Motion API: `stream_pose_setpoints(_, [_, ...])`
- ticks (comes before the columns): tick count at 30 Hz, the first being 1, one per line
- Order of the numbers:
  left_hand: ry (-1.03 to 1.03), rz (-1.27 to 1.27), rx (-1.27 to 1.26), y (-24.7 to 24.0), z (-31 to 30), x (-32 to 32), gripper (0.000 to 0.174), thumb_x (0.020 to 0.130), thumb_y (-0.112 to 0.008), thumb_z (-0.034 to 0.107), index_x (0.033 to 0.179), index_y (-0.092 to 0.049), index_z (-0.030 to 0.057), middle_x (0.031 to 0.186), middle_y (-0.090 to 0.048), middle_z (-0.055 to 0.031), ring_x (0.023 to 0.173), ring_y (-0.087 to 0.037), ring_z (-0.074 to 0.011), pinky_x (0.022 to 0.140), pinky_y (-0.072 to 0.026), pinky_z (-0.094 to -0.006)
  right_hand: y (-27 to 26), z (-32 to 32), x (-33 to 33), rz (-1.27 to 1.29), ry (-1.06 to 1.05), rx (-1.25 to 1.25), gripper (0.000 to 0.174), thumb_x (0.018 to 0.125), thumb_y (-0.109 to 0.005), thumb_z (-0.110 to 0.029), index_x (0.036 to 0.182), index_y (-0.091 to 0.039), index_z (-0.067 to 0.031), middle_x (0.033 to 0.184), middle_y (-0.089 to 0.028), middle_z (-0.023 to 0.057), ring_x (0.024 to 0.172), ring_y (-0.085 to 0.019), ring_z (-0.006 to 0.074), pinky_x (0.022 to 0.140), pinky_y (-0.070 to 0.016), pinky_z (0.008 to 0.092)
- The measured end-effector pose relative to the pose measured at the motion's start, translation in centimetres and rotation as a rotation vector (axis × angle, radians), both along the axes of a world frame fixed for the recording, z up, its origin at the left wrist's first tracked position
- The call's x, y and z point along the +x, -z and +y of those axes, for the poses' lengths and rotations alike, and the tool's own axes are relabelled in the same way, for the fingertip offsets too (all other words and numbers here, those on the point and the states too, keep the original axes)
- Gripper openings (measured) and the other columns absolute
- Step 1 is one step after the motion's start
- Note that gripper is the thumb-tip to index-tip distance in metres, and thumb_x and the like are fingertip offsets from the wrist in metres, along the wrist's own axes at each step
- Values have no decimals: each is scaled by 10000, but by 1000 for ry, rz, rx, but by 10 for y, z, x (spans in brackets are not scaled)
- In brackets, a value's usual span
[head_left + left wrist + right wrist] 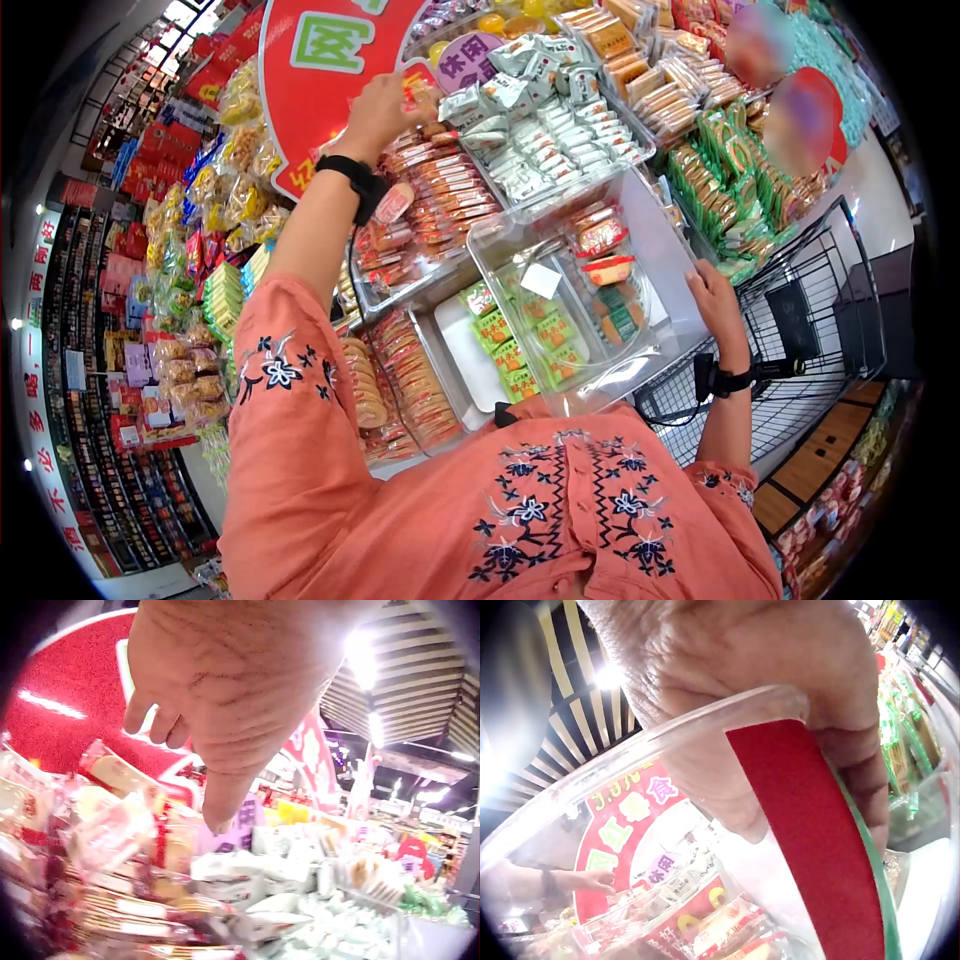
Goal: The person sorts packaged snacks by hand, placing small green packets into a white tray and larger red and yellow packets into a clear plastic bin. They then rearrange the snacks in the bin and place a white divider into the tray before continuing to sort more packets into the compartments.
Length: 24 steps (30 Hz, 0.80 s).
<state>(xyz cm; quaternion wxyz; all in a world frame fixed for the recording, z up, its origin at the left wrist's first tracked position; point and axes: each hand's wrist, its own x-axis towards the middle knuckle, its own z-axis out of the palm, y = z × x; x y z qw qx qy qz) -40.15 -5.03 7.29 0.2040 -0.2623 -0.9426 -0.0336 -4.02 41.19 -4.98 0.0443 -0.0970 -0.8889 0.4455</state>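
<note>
In the head view my left hand (380, 115) reaches to the upper left, over red-wrapped biscuit packets (440, 190) beside a red sign. The left wrist view has its fingers (217, 796) pointing down above a standing packet (124, 772) and white packets (240, 877); nothing shows pinched between them. At the right side, my right hand (712, 300) holds the edge of a clear plastic bin (655, 250). The right wrist view shows the thumb through the clear wall (697, 742) and the fingers on its other side, past a red strip (802, 825).
Green packets (520, 350) and a few red ones (600, 235) lie in the near bins. A wire shopping cart (790, 310) stands at the right. White packets (540, 130) fill the bin farther back, with green-wrapped snacks (735, 190) beyond. Packed shelves (110, 350) line the left.
</note>
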Motion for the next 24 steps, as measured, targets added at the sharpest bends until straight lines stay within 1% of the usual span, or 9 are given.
stream_pose_setpoints(3, [-87,25,-100,7,-37,-22,816,750,-851,444,1371,-507,42,1308,-603,-186,1255,-561,-384,980,-495,-520,-5,-2,0,-19,3,18,222,994,-590,-185,1047,-606,29,705,-482,99,649,-438,144,594,-396,328])
stream_pose_setpoints(4, [-98,43,-114,10,-43,-26,795,734,-861,438,1334,-512,51,1270,-614,-171,1222,-580,-361,934,-505,-529,-6,-3,0,-18,6,15,221,994,-590,-186,1043,-603,29,703,-475,99,648,-436,144,593,-394,328])
stream_pose_setpoints(7, [-226,-33,-268,11,-39,-29,815,760,-841,468,1383,-511,60,1248,-605,-163,1183,-587,-366,919,-508,-520,-1,-2,1,-13,26,40,216,994,-589,-183,1042,-598,28,700,-457,86,648,-427,138,590,-387,325])
stream_pose_setpoints(10, [-256,64,-300,13,-34,-31,730,743,-850,471,1274,-550,70,1157,-616,-131,1128,-603,-345,877,-515,-525,2,-1,0,-26,35,53,212,995,-588,-180,1043,-596,27,700,-449,68,651,-421,131,591,-384,322])
stream_pose_setpoints(13, [-234,92,-346,15,-34,-32,687,725,-859,478,1189,-556,72,1102,-606,-118,1057,-619,-339,849,-523,-532,-3,-4,1,-44,43,27,212,996,-587,-181,1046,-597,25,700,-452,58,655,-419,128,594,-384,321])
stream_pose_setpoints(16, [-258,22,-342,19,-35,-36,663,705,-868,482,1125,-561,71,1127,-623,-134,1072,-631,-353,843,-533,-525,-1,-3,1,-53,41,21,213,1000,-583,-184,1053,-602,22,702,-456,57,659,-424,127,598,-385,319])
stream_pose_setpoints(19, [-238,-127,-299,22,-41,-39,677,679,-879,482,1115,-575,63,1159,-641,-159,1106,-636,-368,854,-540,-519,-6,-6,1,-53,36,30,213,1005,-575,-186,1062,-610,17,712,-465,54,669,-436,122,606,-389,314])
stream_pose_setpoints(22, [-254,-154,-276,18,-43,-35,665,688,-864,467,1131,-573,67,1193,-648,-182,1142,-630,-383,881,-537,-511,-3,-4,2,-28,28,25,215,1006,-576,-188,1066,-611,16,719,-477,53,673,-440,120,609,-390,313])
stream_pose_setpoints(24, [-244,-218,-329,16,-41,-37,661,701,-846,453,1164,-562,75,1198,-645,-187,1132,-631,-393,880,-534,-515,2,-1,1,-7,16,17,217,1005,-579,-190,1069,-612,16,724,-487,53,675,-442,119,610,-391,312])
